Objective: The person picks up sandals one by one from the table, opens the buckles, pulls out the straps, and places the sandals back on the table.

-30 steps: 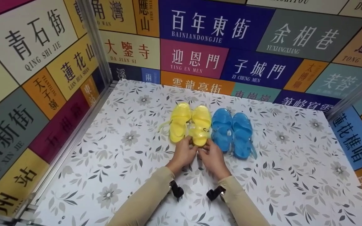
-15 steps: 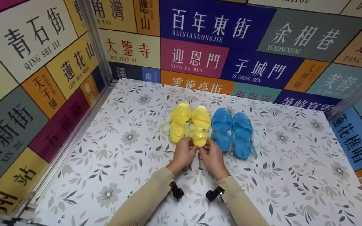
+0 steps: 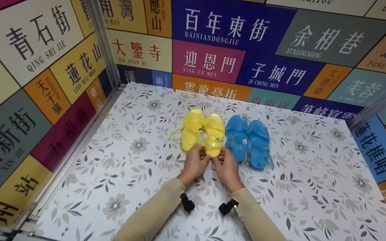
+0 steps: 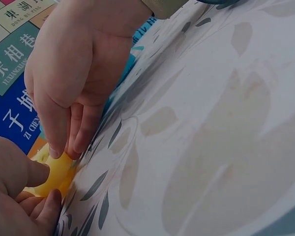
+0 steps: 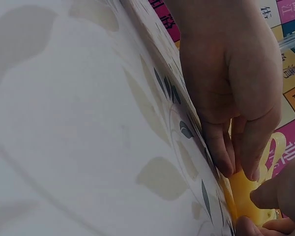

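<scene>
Both hands meet at the heel of the right-hand yellow sandal (image 3: 213,134). My left hand (image 3: 194,164) pinches the heel's left side, thumb on the near end. From the other side my right hand (image 3: 226,167) pinches it too, the two thumbs close together. In the left wrist view the yellow heel (image 4: 64,174) shows between the fingers; the right wrist view shows the same heel (image 5: 243,196) with thumbs against it. Directly to the left lies the other yellow sandal (image 3: 193,129), its strap loose at the side. All toes point away from me.
Two blue sandals (image 3: 248,140) stand side by side just right of the yellow pair. A white tabletop (image 3: 112,177) with a leaf and flower print lies beneath. Colourful sign-patterned walls (image 3: 209,63) rise behind and at both sides, with a metal post (image 3: 104,43) at the back left corner.
The held yellow sandal has slid very slightly toward me relative to the other yellow one. Both hands keep their hold on its heel with only small finger shifts.
</scene>
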Available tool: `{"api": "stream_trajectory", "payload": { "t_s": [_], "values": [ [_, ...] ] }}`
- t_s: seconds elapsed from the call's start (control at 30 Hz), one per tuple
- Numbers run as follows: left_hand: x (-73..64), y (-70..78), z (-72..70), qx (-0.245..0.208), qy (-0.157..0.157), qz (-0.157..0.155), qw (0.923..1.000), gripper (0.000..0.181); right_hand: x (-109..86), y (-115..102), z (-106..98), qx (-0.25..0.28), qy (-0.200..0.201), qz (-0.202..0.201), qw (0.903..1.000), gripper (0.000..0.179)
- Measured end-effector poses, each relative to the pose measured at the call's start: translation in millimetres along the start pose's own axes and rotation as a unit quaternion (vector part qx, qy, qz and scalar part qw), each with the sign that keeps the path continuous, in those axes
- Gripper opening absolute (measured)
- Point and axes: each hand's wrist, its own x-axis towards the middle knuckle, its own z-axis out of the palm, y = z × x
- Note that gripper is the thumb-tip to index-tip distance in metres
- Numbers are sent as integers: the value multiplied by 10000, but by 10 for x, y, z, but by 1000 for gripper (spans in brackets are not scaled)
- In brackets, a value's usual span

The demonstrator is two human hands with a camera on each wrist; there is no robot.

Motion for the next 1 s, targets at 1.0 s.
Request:
{"api": "stream_trajectory", "payload": {
  "t_s": [1.0],
  "values": [
    [-26,-15,23,-518,220,-281,9980,37,-21,21,56,338,449,151,9983,46]
  ]
}}
